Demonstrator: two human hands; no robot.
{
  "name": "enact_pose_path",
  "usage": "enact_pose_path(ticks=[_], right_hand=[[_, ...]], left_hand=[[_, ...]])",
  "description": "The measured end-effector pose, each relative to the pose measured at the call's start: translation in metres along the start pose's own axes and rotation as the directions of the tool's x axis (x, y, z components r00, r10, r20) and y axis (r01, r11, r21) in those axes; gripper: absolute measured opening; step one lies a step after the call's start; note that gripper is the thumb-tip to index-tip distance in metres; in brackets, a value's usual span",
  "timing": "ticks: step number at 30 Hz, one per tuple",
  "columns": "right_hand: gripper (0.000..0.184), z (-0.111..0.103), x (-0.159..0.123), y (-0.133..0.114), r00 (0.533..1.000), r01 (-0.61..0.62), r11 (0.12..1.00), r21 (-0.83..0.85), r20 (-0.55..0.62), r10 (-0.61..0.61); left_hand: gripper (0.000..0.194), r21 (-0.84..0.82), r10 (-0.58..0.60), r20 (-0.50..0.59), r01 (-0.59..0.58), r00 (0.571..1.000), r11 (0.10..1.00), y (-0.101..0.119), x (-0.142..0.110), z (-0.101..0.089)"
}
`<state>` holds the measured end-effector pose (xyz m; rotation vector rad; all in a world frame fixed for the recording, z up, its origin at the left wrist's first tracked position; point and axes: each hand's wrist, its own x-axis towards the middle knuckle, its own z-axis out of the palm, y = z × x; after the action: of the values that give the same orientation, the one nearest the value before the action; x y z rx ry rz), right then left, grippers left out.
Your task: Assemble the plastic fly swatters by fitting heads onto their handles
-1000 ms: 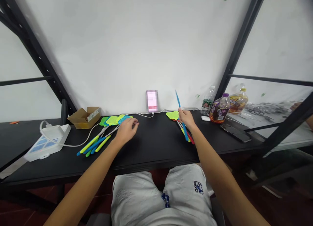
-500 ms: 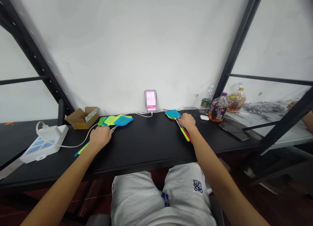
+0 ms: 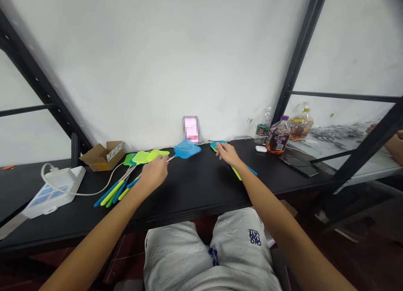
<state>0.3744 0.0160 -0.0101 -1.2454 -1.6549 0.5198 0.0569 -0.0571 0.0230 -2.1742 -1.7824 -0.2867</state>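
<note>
My left hand (image 3: 154, 172) is closed on the thin metal shaft of a blue fly swatter (image 3: 187, 149), whose head points right in front of the phone. Just left of that hand lie several green, yellow-green and blue fly swatters (image 3: 140, 157), fanned out with their handles (image 3: 113, 193) toward the front left. My right hand (image 3: 228, 153) hovers over a smaller pile of fly swatters (image 3: 214, 146), its fingers loosely apart and nothing seen in them. One blue and one yellow-green handle (image 3: 236, 173) stick out below my right wrist, which hides the middle of that pile.
Against the wall stands a lit phone (image 3: 191, 129), a white cable beside it. On the left are an open cardboard box (image 3: 102, 158) and a white power strip (image 3: 53, 194). Several drink bottles (image 3: 278, 135), a white case (image 3: 261, 148) and a dark phone (image 3: 299, 165) sit right.
My left hand has moved right, carrying the blue fly swatter away from the left pile. My right hand has shifted up and left, its fingers loosened. The red handle no longer shows.
</note>
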Motion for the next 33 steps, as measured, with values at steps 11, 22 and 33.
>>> enact_pose_path(ticks=[11,22,33], right_hand=[[0.022,0.004,0.003,0.011,0.974,-0.064,0.992,0.106,0.223,0.039],[0.012,0.005,-0.002,0.004,0.939,-0.245,0.948,0.201,0.292,0.181],[0.049,0.007,-0.004,-0.014,0.911,-0.406,0.792,0.457,0.268,0.312]], left_hand=[[0.037,-0.244,0.221,-0.065,-0.230,0.973,0.942,0.068,0.033,0.053],[0.032,-0.322,0.260,-0.074,-0.269,0.963,0.908,0.052,0.029,0.056],[0.029,-0.375,0.222,-0.101,-0.244,0.970,0.894,0.054,0.028,0.049]])
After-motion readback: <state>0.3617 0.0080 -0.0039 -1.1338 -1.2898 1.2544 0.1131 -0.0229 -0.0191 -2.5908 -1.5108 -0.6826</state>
